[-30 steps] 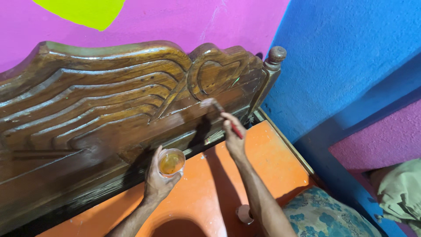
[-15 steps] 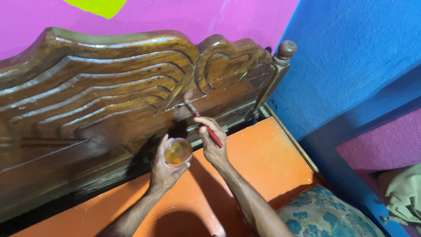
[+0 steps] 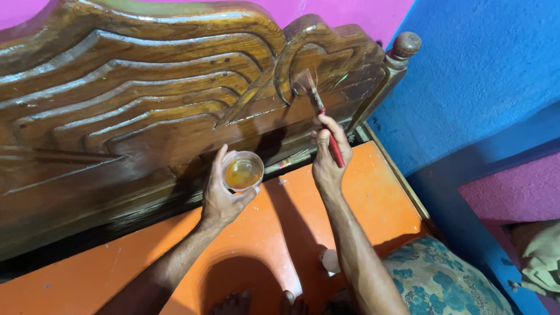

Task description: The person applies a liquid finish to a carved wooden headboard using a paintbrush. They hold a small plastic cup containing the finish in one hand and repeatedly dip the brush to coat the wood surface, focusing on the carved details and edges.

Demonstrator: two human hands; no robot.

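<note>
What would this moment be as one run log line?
left hand: holds cup of amber varnish | right hand: red-handled brush, bristles on carved wooden headboard | orange surface below

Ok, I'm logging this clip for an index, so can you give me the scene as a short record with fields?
Setting: carved wooden headboard, glossy, against a pink wall; blue wall to the right
Left hand: holds a small clear cup of amber liquid
Right hand: holds a red-handled brush, bristles on the carving near the headboard's right end
Below: orange board under both arms
Also in view: floral cushion, bottom right
</note>
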